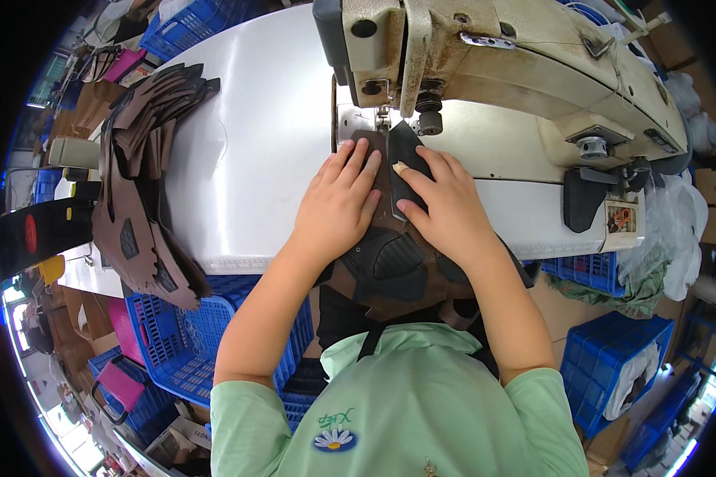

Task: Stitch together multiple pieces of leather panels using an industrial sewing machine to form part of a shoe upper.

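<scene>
Pressed a flat brown leather-like piece (384, 187) under a bare left hand (336, 195) and a pointed black strip (404, 148) under a bare right hand (445, 199), both spread flat, clamped on nothing, beside a cream metal sewing machine's (525, 71) silver presser foot (383, 119). Saw white sheeting (636, 378) in a blue plastic crate (590, 362), lower right.

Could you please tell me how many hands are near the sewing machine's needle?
2: the left hand lies on the brown piece, the right hand on the black piece. No others show there.
</scene>
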Available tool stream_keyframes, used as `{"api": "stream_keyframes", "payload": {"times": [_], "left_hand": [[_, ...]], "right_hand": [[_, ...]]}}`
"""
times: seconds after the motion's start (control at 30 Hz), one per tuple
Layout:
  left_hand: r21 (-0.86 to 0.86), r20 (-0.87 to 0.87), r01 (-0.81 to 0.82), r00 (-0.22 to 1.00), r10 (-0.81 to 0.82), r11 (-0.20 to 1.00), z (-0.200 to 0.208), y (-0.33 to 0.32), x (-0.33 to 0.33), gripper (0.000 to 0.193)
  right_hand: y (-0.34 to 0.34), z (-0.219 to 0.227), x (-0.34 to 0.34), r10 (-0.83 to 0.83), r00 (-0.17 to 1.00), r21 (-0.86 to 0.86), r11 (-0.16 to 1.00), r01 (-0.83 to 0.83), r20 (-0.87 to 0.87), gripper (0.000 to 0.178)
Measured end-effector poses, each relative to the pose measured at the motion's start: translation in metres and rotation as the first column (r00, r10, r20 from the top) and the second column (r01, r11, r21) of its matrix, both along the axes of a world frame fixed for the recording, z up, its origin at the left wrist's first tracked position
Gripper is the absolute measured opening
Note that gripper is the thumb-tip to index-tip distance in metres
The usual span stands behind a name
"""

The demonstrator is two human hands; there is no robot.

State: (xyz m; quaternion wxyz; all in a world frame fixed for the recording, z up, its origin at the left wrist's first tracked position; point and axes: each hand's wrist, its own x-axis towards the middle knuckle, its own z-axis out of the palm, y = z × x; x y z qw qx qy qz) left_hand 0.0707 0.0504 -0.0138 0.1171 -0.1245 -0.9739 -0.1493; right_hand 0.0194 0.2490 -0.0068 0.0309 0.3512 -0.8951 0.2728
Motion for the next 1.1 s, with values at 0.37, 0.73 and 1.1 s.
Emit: {"api": "stream_keyframes", "payload": {"times": [0.37,0.73,1.1], "left_hand": [[-0.031,0.023,-0.021,1.0,0.022,0.999,0.0005,0.0028,-0.0001,0.051],[-0.014,0.042,-0.005,0.999,0.006,1.0,0.0017,0.0001,-0.0009,0.052],[-0.016,0.045,0.0,0.999,0.001,1.0,0.0022,0.0004,-0.0017,0.052]], "right_hand": [[-0.0012,0.0051,0.005,-0.014,1.0,0.065,0.998,0.013,0.008,0.049],[0.0011,0.0014,-0.0003,0.038,0.998,0.045,0.998,-0.036,-0.042,0.047],[0.0058,0.0077,-0.0029,0.077,0.997,0.063,0.995,-0.078,0.02,0.045]]}}
